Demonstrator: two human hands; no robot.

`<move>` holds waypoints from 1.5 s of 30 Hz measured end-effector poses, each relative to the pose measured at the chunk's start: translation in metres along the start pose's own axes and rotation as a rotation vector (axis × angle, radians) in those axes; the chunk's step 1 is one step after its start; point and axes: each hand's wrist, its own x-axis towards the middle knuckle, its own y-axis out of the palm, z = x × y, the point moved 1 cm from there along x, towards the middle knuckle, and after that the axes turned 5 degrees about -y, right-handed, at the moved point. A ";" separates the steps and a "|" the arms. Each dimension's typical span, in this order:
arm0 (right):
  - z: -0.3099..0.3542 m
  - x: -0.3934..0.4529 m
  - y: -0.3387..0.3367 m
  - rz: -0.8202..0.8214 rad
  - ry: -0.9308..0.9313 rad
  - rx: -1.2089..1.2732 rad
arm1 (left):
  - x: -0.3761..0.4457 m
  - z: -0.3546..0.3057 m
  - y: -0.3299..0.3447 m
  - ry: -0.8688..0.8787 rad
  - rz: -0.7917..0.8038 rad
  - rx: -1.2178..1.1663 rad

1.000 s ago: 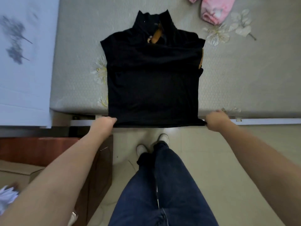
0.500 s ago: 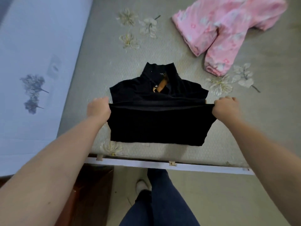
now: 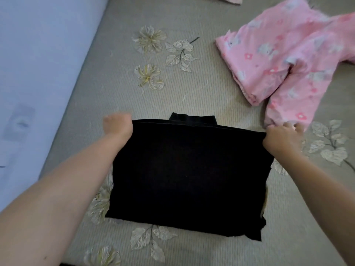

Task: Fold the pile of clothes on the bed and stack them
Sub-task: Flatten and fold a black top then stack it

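The black top (image 3: 188, 175) lies folded in half on the grey flower-printed bed cover (image 3: 192, 89), a dark, nearly square block with its hem brought up to the shoulders; only the collar peeks out past the far edge at 12 o'clock. The left hand (image 3: 118, 125) pinches the hem's corner at 10 o'clock of the block, fingers curled round the cloth, and the right hand (image 3: 280, 134) grips the corner at 2 o'clock likewise. Pink patterned trousers (image 3: 284, 60) lie rumpled at 1 o'clock, one leg cuff touching the right hand's fingers. A pale blue sheet (image 3: 38, 64) runs along the bed's edge at 9 o'clock
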 end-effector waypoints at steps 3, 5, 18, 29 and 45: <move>0.008 0.025 0.031 -0.002 0.064 0.057 | 0.026 -0.019 0.018 -0.085 0.033 0.034; 0.018 0.032 0.057 -0.047 0.103 0.115 | 0.034 -0.025 0.035 -0.064 0.052 0.037; 0.023 -0.116 0.087 0.012 0.580 0.761 | -0.051 -0.120 0.079 0.940 -0.104 0.005; 0.057 -0.189 0.123 0.173 0.734 1.033 | -0.118 -0.311 0.075 1.481 0.092 0.465; 0.100 -0.208 0.020 -0.372 0.424 0.933 | -0.072 -0.214 0.004 1.809 -0.114 -0.036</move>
